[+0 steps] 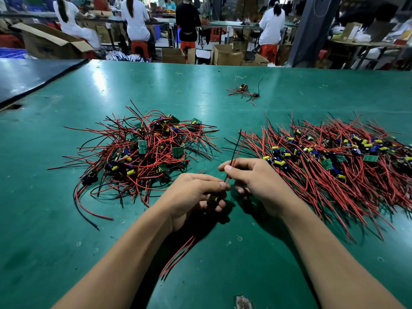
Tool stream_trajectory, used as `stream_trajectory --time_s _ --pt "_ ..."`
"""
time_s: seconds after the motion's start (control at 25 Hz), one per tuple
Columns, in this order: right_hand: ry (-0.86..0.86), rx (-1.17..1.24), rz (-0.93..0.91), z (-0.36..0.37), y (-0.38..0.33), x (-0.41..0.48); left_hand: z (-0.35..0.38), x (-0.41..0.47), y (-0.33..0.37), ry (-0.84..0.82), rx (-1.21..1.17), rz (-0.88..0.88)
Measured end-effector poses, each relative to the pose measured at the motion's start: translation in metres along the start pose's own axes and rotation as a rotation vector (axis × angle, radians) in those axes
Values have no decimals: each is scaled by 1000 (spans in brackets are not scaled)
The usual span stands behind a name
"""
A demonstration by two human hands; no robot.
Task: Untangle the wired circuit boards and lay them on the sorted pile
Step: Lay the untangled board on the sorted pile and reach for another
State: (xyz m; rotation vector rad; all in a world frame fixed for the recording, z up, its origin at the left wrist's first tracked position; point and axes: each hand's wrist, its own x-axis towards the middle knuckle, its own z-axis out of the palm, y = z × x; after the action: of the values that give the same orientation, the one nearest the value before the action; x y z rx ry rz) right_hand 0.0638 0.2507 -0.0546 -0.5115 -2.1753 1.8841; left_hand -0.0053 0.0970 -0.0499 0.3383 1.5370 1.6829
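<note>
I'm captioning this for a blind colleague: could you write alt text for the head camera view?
A person's left hand grips a wired circuit board while the right hand pinches its red and black wires over a green table. A tangled pile of boards lies to the left, a neater sorted pile to the right.

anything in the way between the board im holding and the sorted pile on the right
The board sits in the left hand. Only your own right hand, pinching its wires, lies between it and the sorted pile, which starts just beyond that hand on the green table.
</note>
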Motion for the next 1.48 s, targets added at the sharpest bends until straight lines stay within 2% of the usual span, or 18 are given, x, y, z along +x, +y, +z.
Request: stream_trajectory --time_s 0.12,0.2,0.28,0.4,0.48,0.56,0.72,0.8,0.92,1.04,1.32,1.48 --pt "71 47 -33 -4 -2 0 -3 -1 2 -54 -21 -29" --pt "130 192 -1 -6 -4 1 -3 -1 3 -90 -42 -32" --pt "138 378 94 -7 -7 3 -1 -2 3 -97 -45 -20" --pt "43 664 292 -9 -12 5 1 -1 1 -83 -35 -8" --pt "2 756 361 -8 -13 5 1 -2 0 -75 -26 -12" --pt "13 674 315 -6 -11 5 2 -2 -1 -63 -25 -8" --pt "4 365 88 4 -2 1 4 1 -3 17 -101 36" --pt "-54 257 59 9 2 -2 4 2 -4 30 -125 47" --pt "-12 202 54 6 4 -1 3 2 -3 15 -103 51" --pt "79 236 38 0 4 3 2 2 -3 -20 -54 53" --pt "392 342 -139 -14 7 15 2 -2 -2 -142 30 27" --pt "431 475 -111 -14 8 18 3 0 -2 -151 18 34"
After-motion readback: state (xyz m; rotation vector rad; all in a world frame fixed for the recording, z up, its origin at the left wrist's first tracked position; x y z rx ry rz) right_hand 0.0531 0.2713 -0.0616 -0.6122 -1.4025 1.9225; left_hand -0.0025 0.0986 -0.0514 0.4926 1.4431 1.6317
